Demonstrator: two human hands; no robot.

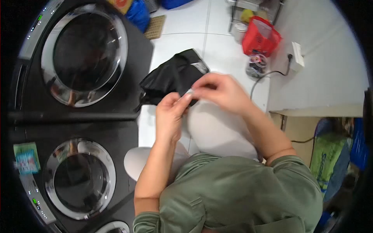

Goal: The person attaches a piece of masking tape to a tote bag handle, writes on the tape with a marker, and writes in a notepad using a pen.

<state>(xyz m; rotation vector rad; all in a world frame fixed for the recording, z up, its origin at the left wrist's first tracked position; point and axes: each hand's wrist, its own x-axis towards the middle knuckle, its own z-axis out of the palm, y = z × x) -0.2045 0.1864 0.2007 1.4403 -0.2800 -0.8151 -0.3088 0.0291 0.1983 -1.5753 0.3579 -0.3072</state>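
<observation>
My left hand (169, 112) is closed in a pinch, thumb up, on a small whitish piece (190, 91) too small to identify. From the right, my right hand (223, 93) bends over it, with thumb and fingers drawn together at the same spot. Some blur covers the fingertips, so whether the right hand also grips the piece is unclear. Just beyond both hands lies a crumpled black fabric item (169, 75) with a grey-white patch, possibly a bag. Its near part is hidden behind my hands and knee.
Front-loading machines (83, 58) with round glass doors line the left side. A red bag (261, 37), a clear jar (256, 66) and a plugged-in cable (290, 58) are by the right wall. A green bag (328, 155) sits on the lower right. White tiles (184, 23) cover the floor.
</observation>
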